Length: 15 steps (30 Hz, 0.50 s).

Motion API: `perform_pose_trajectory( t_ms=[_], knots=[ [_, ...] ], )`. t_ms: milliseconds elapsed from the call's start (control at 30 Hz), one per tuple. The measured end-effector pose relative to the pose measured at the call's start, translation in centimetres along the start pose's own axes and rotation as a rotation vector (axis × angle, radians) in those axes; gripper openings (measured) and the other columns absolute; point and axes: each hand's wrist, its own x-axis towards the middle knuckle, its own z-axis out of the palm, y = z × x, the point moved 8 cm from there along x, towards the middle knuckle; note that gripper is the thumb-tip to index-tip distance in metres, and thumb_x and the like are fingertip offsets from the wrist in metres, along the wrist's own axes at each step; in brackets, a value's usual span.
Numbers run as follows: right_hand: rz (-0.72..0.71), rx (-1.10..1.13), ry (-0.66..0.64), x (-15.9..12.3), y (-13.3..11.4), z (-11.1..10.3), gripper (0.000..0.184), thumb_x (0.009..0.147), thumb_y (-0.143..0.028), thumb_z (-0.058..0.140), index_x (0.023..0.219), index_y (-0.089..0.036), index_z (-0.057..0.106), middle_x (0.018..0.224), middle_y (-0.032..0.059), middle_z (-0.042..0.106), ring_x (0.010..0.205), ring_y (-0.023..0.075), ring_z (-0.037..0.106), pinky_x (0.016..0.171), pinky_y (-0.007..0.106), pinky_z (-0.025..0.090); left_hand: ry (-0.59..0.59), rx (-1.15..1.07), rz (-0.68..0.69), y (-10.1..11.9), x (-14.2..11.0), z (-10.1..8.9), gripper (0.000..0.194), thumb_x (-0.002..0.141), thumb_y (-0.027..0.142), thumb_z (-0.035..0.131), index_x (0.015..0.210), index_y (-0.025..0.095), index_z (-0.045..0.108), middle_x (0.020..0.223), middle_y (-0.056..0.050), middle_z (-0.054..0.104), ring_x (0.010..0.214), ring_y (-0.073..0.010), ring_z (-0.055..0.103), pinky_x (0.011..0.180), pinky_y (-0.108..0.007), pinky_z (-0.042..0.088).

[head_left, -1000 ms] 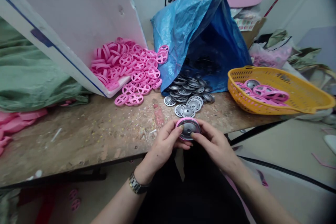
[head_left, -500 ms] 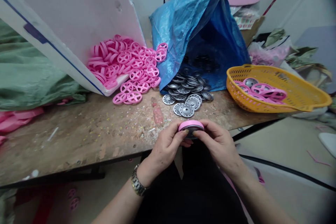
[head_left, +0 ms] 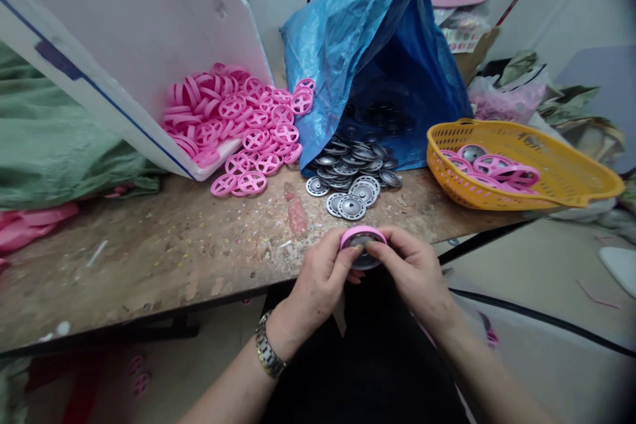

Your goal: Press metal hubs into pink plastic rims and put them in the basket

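Note:
Between my two hands, just off the table's front edge, is a pink toy wheel [head_left: 363, 262] with a grey disc set against its ring. My left hand [head_left: 322, 268] grips its left side, the thumb pressing on the disc. On the right side my right hand [head_left: 410, 265] holds it the same way, thumb near the disc's centre. The fingers behind the wheel are mostly hidden. Beyond the hands lie loose grey discs [head_left: 352, 207], part of a heap spilling from a blue plastic bag [head_left: 322, 33]. Pink wheel rims [head_left: 252, 182] are piled to the left of that heap.
A yellow basket [head_left: 586, 189] at the right holds several pink wheels, some showing grey discs. The white foam box [head_left: 149, 26] lies tipped at the left, beside green cloth [head_left: 59, 139]. Scraps litter the worn wooden table [head_left: 163, 245].
The held wheel has tilted so more of the grey disc's face shows. Both thumbs have shifted slightly on it. The view has moved a little; the piles look the same.

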Motion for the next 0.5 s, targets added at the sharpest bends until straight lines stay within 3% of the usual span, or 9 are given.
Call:
perform_pose_trajectory(
  t_ms=[100, 300, 500],
  knots=[
    [0.037, 0.044, -0.009, 0.48, 0.5, -0.17, 0.017, 0.083, -0.036, 0.067, 0.086, -0.02, 0.073, 0.081, 0.0004, 0.071, 0.077, 0.0166, 0.063, 0.073, 0.027, 0.05, -0.036, 0.041, 0.003, 0.08, 0.01, 0.23, 0.034, 0.093, 0.026, 0.059, 0.126, 0.023, 0.054, 0.106, -0.005, 0.062, 0.074, -0.0135, 0.066, 0.064, -0.026, 0.06],
    [0.013, 0.078, -0.12, 0.27, -0.19, 0.76, 0.02, 0.084, -0.028, 0.064, 0.102, -0.022, 0.069, 0.094, 0.0011, 0.072, 0.088, 0.0181, 0.065, 0.081, 0.03, 0.051, -0.004, -0.114, -0.086, -0.69, 0.0, -0.15, 0.035, 0.092, 0.026, 0.059, 0.126, 0.024, 0.052, 0.092, -0.001, 0.062, 0.063, -0.0114, 0.064, 0.058, -0.024, 0.058],
    [-0.025, 0.039, -0.041, -0.25, -0.31, 0.26, 0.015, 0.083, -0.023, 0.065, 0.097, -0.024, 0.069, 0.089, -0.0011, 0.07, 0.083, 0.0171, 0.063, 0.078, 0.029, 0.049, 0.009, -0.052, -0.059, -0.3, 0.08, -0.35, 0.037, 0.091, 0.024, 0.059, 0.127, 0.024, 0.053, 0.091, -0.002, 0.064, 0.058, -0.0105, 0.061, 0.054, -0.023, 0.055]
  ],
)
